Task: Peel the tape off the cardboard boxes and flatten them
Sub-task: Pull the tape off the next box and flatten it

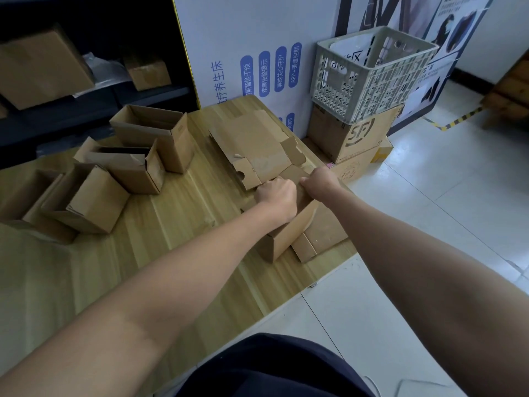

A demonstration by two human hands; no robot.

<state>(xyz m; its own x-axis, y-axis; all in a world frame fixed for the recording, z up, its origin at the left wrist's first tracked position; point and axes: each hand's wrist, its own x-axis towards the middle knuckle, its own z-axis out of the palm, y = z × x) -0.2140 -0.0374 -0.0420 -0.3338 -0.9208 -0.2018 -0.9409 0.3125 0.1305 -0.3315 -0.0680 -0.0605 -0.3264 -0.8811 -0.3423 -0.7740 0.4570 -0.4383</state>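
Cardboard sheets (254,144) lie flattened mid-frame, my left hand (276,197) and right hand (320,181) clamped on one box (289,236), standing boxes (126,167) left untouched.

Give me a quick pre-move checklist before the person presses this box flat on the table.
1. Both hands on the box: left hand and right hand grip the partly collapsed box: ok.
2. Tape peeled off this box: hidden by the hands: cannot tell.
3. Support underneath: flattened cardboard lies on the wooden table: ok.
4. Margin at the table's right edge: the box sits close to it: not ok.
5. Work remaining: upright open boxes stand at the left: not ok.
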